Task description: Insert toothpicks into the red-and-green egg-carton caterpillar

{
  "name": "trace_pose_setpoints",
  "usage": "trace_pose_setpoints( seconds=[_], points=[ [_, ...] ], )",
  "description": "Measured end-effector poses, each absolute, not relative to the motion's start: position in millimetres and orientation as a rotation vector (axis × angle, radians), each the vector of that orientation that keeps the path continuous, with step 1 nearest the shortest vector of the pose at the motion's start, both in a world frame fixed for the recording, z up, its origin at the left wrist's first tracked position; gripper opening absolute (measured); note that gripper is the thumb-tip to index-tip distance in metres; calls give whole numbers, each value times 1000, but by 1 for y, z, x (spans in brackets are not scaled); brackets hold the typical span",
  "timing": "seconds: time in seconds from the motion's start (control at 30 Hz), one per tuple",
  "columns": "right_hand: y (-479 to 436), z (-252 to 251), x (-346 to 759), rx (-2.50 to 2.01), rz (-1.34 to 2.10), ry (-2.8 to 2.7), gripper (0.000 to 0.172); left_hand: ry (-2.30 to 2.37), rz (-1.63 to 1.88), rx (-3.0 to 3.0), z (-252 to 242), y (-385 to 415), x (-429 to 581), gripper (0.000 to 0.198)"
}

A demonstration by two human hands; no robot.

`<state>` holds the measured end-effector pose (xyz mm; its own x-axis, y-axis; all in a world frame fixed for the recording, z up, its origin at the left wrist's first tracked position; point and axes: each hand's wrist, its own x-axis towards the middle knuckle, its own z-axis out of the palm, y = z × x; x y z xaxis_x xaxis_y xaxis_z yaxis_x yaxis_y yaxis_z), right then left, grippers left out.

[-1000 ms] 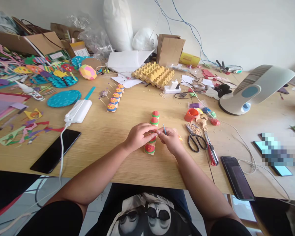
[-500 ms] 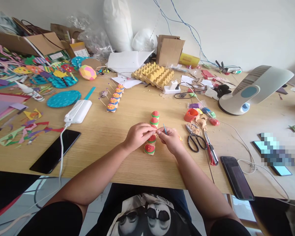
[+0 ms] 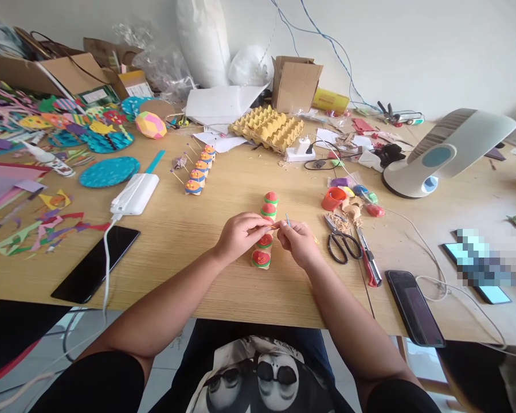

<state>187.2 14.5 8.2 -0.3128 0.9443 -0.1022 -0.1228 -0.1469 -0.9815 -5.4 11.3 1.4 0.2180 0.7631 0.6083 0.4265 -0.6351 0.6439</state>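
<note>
A row of red and green domed pieces (image 3: 261, 258) stands on the table in front of me, the nearest ones bearing small yellow marks. Over the middle of this row, my left hand (image 3: 243, 234) has its thumb and fingers pinched together. My right hand (image 3: 297, 241) is closed too and holds a thin blue stick (image 3: 288, 219) that points up. The fingertips of both hands nearly meet around something small and orange-brown, too tiny to make out. Part of the row is hidden behind the fingers.
Black-handled scissors (image 3: 343, 244), a red cutter (image 3: 371, 261) and a red cup (image 3: 333, 198) lie to the right. Phones (image 3: 415, 310) are at both sides. A second row of orange and blue pieces (image 3: 193, 186) stands behind left, near a white power bank (image 3: 135, 194).
My hands have drawn slightly apart at the fingertips, and a small orange-brown bit now shows between them. The view has shifted a little.
</note>
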Motion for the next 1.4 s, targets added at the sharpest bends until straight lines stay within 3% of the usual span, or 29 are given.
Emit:
trace_pose_setpoints(
  seconds=[0.93,1.23,1.4],
  points=[
    [10,9,183,-1062,1561,-1251,39,1128,1406,2342,2,10,-6,10],
    [15,5,185,-1106,1569,-1094,28,1155,1451,2080,8,8,-4,10],
    [17,4,184,-1071,1639,-982,35,1180,1447,1899,7,9,-7,18]
  ],
)
